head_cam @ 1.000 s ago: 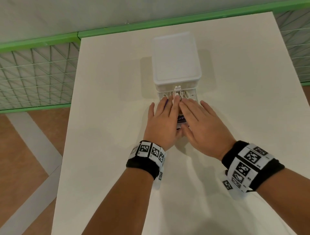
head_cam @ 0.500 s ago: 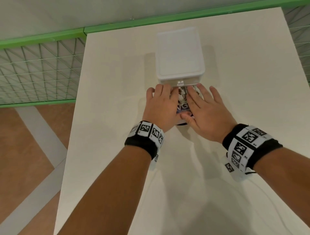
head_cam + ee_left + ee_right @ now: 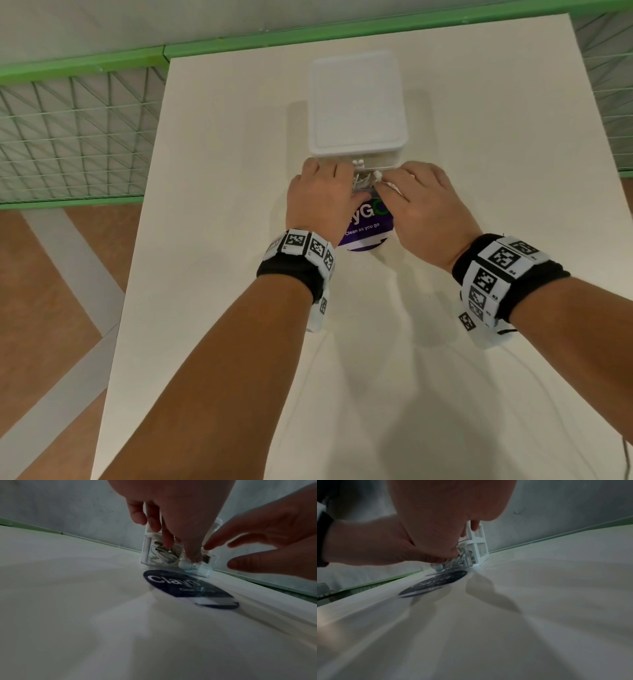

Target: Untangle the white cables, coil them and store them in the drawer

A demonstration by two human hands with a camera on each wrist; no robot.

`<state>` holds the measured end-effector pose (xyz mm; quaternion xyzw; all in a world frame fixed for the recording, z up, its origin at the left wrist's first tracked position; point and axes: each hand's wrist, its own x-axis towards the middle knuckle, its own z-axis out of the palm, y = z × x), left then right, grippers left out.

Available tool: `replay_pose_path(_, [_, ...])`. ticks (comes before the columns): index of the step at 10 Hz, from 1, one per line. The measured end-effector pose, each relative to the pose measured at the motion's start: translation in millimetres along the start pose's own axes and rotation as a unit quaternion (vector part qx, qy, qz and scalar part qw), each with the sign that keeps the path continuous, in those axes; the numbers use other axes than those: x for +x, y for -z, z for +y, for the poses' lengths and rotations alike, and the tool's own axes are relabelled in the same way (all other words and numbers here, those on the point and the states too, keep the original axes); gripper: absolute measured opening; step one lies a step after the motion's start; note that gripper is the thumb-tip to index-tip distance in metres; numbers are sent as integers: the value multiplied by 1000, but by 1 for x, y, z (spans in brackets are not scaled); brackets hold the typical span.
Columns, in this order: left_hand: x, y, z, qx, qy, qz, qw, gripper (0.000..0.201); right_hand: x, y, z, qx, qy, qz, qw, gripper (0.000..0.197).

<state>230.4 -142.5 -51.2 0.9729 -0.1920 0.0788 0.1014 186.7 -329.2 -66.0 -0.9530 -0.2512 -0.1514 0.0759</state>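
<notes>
On the desk [image 3: 212, 308], the clear drawer [image 3: 205, 569] is being eased shut under the white storage box [image 3: 356, 102], and the coiled white cables [image 3: 164, 557] inside are best kept tucked below its rim while the left hand [image 3: 322, 202] and right hand [image 3: 424, 202], fingers loosely extended and clasping nothing, press evenly.

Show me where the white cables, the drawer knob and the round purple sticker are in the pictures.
white cables [image 3: 167, 557]: left wrist view, on the bundle inside the clear drawer.
drawer knob [image 3: 185, 565]: left wrist view, on its round white front.
purple sticker [image 3: 364, 233]: head view, on its printed middle.
</notes>
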Motion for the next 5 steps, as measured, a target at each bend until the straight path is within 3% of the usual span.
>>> replay_pose_path(1, [-5, 3, -3, -57, -3, 46, 997, 38, -5, 3, 2, -10, 3, -18, 1000, 33])
replay_pose_path(2, [-16, 15, -18, -78, -78, 31, 993, 32, -5, 8, -1, -33, 9, -73, 997, 36])
replay_pose_path(3, [-22, 18, -27, -33, -94, -98, 990, 37, -2, 9, 1, -31, -10, -104, 994, 34])
replay_pose_path(4, [-19, 15, -32, -41, -57, -169, 983, 30, 1, 11, -2, 7, -44, -101, 994, 34])
replay_pose_path(5, [-18, 10, -34, -57, -34, -170, 983, 31, -6, 10, -6, 36, -49, -75, 995, 34])
